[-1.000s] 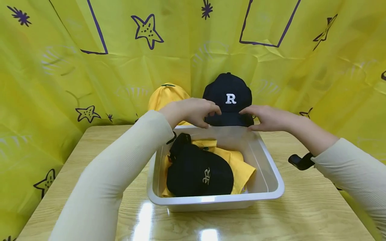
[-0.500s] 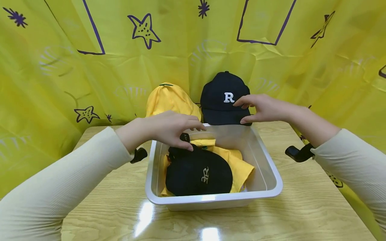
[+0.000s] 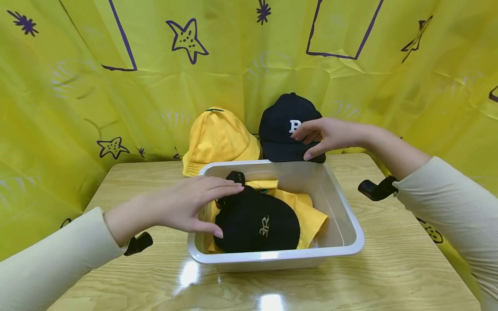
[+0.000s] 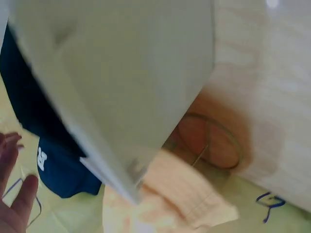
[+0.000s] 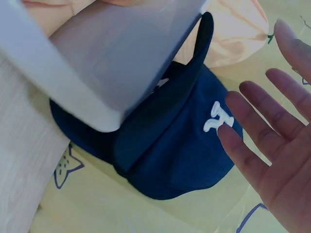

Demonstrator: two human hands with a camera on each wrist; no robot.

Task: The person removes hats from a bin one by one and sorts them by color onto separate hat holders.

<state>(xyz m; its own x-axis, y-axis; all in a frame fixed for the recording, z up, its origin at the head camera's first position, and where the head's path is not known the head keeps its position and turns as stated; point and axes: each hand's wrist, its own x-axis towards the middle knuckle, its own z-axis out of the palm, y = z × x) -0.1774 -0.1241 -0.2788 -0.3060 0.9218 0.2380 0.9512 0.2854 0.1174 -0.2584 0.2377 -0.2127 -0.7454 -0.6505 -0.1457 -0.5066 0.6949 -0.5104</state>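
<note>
My left hand (image 3: pixel 186 205) hovers over the left side of a whitish plastic bin (image 3: pixel 338 203), fingers loosely extended and holding nothing. Below its fingers lies a black cap (image 3: pixel 249 224) with an embroidered emblem, on top of folded yellow cloth (image 3: pixel 313 220) inside the bin. My right hand (image 3: pixel 330 134) is beside a dark navy cap (image 3: pixel 285 116) with a white R, its relaxed fingers overlapping the cap's front in the head view. In the right wrist view the right palm (image 5: pixel 282 145) faces the cap, nothing in its grasp. A yellow bucket hat (image 3: pixel 218 138) sits left of the navy cap.
The bin stands on a wooden table (image 3: pixel 397 242). Behind it hangs a yellow curtain (image 3: pixel 225 73) with purple star drawings. Both hats lean close to the curtain at the bin's far rim. Black camera mounts (image 3: pixel 377 188) stick out below the wrists.
My left hand has moved from the navy cap's brim leftward and toward me, over the bin's left side. The right hand has shifted slightly left and up. Both hats by the curtain stay put.
</note>
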